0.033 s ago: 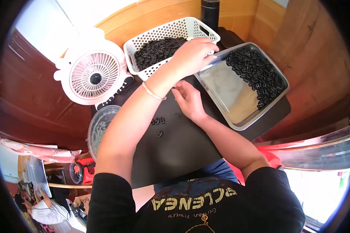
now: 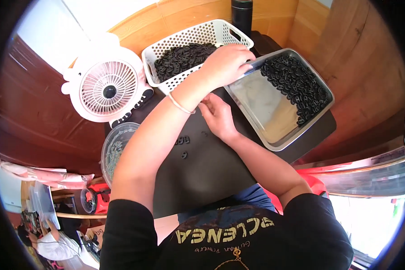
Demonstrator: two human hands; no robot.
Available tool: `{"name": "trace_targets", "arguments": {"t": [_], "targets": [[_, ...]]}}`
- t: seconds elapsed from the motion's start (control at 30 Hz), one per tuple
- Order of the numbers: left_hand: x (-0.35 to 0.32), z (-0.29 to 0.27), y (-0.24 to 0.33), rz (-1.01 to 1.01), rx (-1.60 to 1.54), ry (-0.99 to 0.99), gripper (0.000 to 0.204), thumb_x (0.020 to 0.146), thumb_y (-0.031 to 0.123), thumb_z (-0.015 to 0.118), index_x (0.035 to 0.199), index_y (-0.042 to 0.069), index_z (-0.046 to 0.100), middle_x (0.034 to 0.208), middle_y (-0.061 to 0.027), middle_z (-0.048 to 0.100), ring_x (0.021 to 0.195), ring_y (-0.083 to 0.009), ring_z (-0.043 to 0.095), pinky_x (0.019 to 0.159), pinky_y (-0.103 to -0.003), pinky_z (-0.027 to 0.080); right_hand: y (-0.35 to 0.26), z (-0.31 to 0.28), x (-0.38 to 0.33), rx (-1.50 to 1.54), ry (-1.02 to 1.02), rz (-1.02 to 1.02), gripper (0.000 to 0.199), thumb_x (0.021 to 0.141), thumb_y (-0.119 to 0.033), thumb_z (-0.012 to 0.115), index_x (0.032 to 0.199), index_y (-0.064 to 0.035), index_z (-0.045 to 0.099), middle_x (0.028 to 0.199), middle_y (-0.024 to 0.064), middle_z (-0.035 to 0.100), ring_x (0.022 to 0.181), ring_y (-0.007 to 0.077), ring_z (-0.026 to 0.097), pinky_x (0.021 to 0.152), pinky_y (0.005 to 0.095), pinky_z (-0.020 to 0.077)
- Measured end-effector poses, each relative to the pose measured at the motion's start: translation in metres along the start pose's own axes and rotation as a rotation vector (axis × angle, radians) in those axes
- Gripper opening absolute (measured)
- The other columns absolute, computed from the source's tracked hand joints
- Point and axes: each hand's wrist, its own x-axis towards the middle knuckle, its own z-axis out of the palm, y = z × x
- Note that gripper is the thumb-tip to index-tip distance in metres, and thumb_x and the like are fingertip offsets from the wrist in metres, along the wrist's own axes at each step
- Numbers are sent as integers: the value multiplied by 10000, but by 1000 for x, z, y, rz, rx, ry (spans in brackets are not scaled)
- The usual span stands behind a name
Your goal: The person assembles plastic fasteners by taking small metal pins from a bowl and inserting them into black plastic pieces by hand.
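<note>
My left hand (image 2: pixel 227 65) reaches across to the near-left corner of the metal tray (image 2: pixel 274 146), with its fingers bent over the rim. The thumb and fingertips are apart and I see nothing between them. Closer to me, my right hand (image 2: pixel 218 118) is closed in a pinch. Its fingertips are partly hidden by my left forearm, so what they hold cannot be made out. Many small black slotted buckles (image 2: pixel 297 85) fill the tray's far right side. A few loose black buckles (image 2: pixel 182 140) lie on the dark tabletop (image 2: pixel 202 175) beside my left forearm.
A white perforated basket (image 2: pixel 184 35) full of black pieces stands at the back. Left of it is a white fan (image 2: pixel 109 90). A clear tub (image 2: pixel 107 148) with thin pale pieces sits partly behind my left arm. A black bottle (image 2: pixel 241 18) stands behind the basket.
Almost nothing differs. My left hand has shifted very slightly to the right over the tray's corner; my right hand stays in place.
</note>
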Motion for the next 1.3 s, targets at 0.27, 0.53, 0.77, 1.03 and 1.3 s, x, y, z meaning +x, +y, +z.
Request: {"name": "trace_targets", "arguments": {"t": [0.27, 0.53, 0.77, 1.03, 1.3], "targets": [[3, 8, -14, -92, -30, -43, 205, 768, 133, 574, 952, 49, 602, 913, -114, 558, 881, -283, 553, 767, -370, 464, 2, 0, -2, 50, 13, 27, 130, 800, -17, 558, 929, -11, 572, 807, 96, 591, 653, 127, 584, 583, 256, 465], [-46, -39, -95, -449, 176, -25, 271, 803, 169, 541, 1055, 68, 547, 1002, -167, 543, 945, -330, 533, 831, -383, 433, 2, 0, -1, 124, -1, 134, 161, 862, -33, 483, 1008, -24, 550, 740, -20, 515, 593, 30, 421, 534, 178, 379], [-102, -38, -129, -660, 238, -485, 394, 833, 240, 522, 1203, 109, 493, 1183, -189, 493, 1091, -313, 476, 942, -374, 366, 2, 0, -1, 29, -12, 140, 172, 866, -54, 475, 1018, -24, 549, 725, -21, 514, 590, 30, 423, 532, 180, 375], [-101, -67, -111, -614, -30, -529, 341, 860, 224, 507, 1171, 86, 523, 1107, -129, 572, 1017, -245, 539, 879, -310, 413, 8, -2, -1, 69, 44, 162, 137, 843, -46, 512, 964, -38, 575, 719, -3, 540, 566, 55, 457, 531, 214, 410], [-93, -126, -25, -592, -86, -93, 234, 832, 153, 556, 1030, 37, 600, 872, -81, 637, 794, -137, 601, 656, -252, 483, 7, -8, 3, 59, 17, 210, 147, 853, -73, 507, 980, -44, 574, 724, -14, 532, 592, 46, 450, 563, 202, 403]]}}
